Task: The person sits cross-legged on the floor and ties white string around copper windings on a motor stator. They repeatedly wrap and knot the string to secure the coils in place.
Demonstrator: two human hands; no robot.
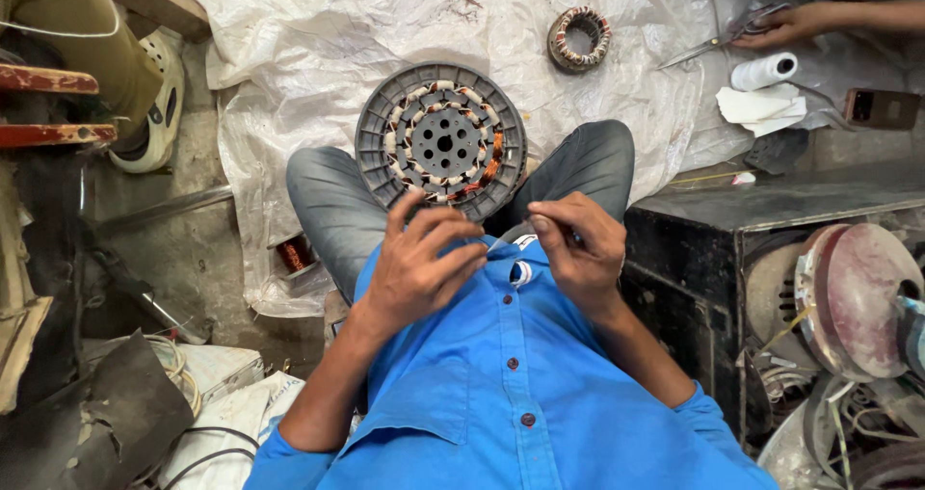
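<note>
Right hand pinches something thin between thumb and forefinger, close to the chest — too small to identify. Left hand is half-curled, fingers loosely spread, fingertips near the right hand; whether it holds anything I cannot tell. Both hands hover over the blue shirt, just short of the round motor stator.

The stator rests between the knees on grey trousers, flat face up: a grey ribbed ring outside, copper-and-white windings inside, a dark hub with holes at centre. Its near edge is covered by the left fingertips.

Around it — one white plastic sheet spread on the floor, one smaller wound coil ring lying farther out, one copper wire spool beside the left thigh, partly hidden by the sheet's fold.

Upper right: another person's hand on a pair of scissors; just below, one white tape roll and folded white paper. A black box stands by the right knee. To the right of it, motor parts and discs, cut off by the frame. Upper left, a shoe, leg only partly in view.
</note>
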